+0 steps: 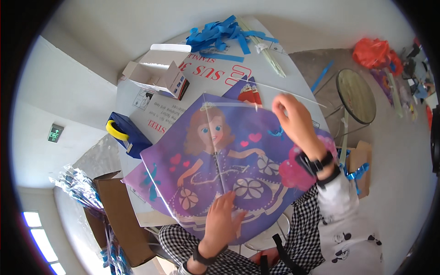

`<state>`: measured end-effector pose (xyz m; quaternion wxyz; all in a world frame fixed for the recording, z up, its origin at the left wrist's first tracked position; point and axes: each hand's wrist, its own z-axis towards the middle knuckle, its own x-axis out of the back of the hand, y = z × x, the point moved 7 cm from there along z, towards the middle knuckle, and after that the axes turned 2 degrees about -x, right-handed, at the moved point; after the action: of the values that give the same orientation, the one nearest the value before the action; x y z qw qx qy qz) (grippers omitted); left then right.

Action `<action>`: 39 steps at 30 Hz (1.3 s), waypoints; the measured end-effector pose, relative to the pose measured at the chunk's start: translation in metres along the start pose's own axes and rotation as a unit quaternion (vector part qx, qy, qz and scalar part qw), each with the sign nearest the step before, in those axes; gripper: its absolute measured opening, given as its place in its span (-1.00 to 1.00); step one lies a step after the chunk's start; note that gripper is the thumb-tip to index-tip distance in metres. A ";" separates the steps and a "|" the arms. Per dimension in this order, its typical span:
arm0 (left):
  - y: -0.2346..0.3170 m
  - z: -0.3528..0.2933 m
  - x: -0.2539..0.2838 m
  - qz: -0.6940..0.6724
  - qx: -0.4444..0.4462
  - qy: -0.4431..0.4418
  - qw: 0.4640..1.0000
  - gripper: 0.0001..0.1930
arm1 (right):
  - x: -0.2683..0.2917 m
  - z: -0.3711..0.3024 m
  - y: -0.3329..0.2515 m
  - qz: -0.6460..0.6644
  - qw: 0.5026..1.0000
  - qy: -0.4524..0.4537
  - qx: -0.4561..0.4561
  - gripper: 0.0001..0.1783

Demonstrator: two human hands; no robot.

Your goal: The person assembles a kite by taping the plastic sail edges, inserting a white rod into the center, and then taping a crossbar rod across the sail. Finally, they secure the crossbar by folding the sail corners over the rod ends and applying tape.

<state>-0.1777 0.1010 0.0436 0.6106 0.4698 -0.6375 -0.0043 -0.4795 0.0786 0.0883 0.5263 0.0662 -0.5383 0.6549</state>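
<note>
A purple kite (208,169) printed with a princess in a gown lies spread over the table's near side and hangs past its edge. A thin pale rod runs down its middle. My left hand (221,222) rests on the kite's lower part beside this rod, fingers stretched, thumb apart. Above the kite's right side, my right hand (293,120) is closed with fingertips pinched; whatever is between them is too small to make out. Just beyond it, a thin white rod (295,94) slants across the table's right edge. Under the kite's far edge, another printed piece (249,93) shows.
On the table (158,114) stand an open white carton (158,75) and a blue tape dispenser (126,134). Blue ribbon strips (215,34) and pale sticks (270,57) lie at the back. A cardboard box (121,220) is at left, a round stool (356,96) at right.
</note>
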 end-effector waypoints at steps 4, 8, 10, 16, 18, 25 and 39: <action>0.009 0.067 0.025 -0.457 0.059 0.099 0.882 -0.50 | 0.018 -0.055 -0.018 0.138 0.987 -0.043 -0.071 -0.88; 0.024 0.118 0.021 -0.587 0.104 0.154 0.788 -0.64 | 0.012 -0.076 -0.020 0.062 0.995 -0.064 -0.047 -0.87; 0.026 0.123 0.014 -0.576 0.106 0.174 0.792 -0.67 | 0.008 -0.082 -0.018 0.087 0.993 -0.053 -0.051 -0.87; 0.041 0.131 -0.004 -0.532 0.114 0.202 0.814 -0.74 | 0.004 -0.084 -0.027 0.096 0.995 -0.003 0.020 -0.80; 0.045 0.131 -0.002 -0.505 0.122 0.208 0.829 -0.76 | 0.008 -0.083 -0.029 0.075 0.996 0.025 0.048 -0.78; 0.046 0.144 0.004 -0.543 0.134 0.216 0.800 -0.80 | 0.010 -0.074 -0.018 0.090 0.994 0.051 0.045 -0.81; 0.046 0.179 -0.014 -0.211 -0.007 0.221 0.952 -0.49 | 0.020 -0.077 0.026 0.052 0.996 0.063 -0.031 -0.82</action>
<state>-0.3478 0.0330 0.0135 0.7248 0.5781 -0.3733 -0.0336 -0.4711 0.1537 0.0535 0.5264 -0.0199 -0.5266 0.6672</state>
